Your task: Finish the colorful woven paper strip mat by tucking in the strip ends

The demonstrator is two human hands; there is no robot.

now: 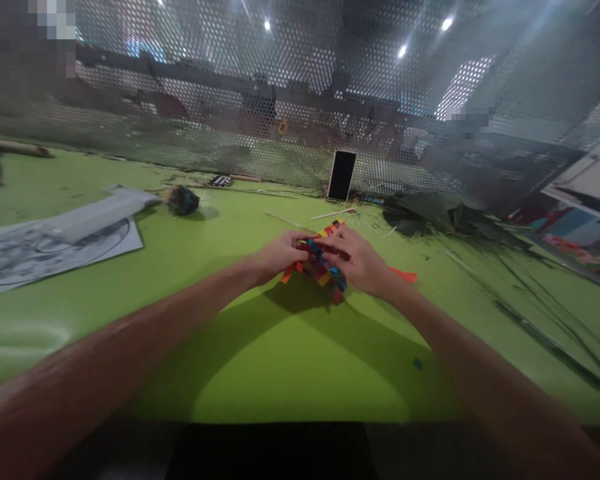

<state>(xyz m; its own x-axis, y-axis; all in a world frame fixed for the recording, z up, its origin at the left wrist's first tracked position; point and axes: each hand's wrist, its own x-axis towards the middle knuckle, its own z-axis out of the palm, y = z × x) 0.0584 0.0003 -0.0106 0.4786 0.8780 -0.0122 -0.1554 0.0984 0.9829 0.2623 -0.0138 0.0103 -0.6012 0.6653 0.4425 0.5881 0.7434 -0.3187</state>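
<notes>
Between my two hands is a small woven piece of colourful strips (321, 272), in red, orange, yellow, blue and purple, held just above the green table. My left hand (280, 257) pinches its left side, fingers closed. On the other side, my right hand (357, 260) grips the piece with thumb and fingers bent over it. Loose strip ends stick out below and behind, and an orange strip end (404, 275) shows to the right of my right wrist. The fingers cover much of the weave.
On the green table (260, 373), a printed sheet (115, 243) lies left near a dark round bundle (182, 200). A phone-like dark panel (341, 175) leans against the perforated metal screen (300, 100). Dark leaves (430, 215) and long stems (545, 330) lie right; a blue scrap (418, 364) is nearer.
</notes>
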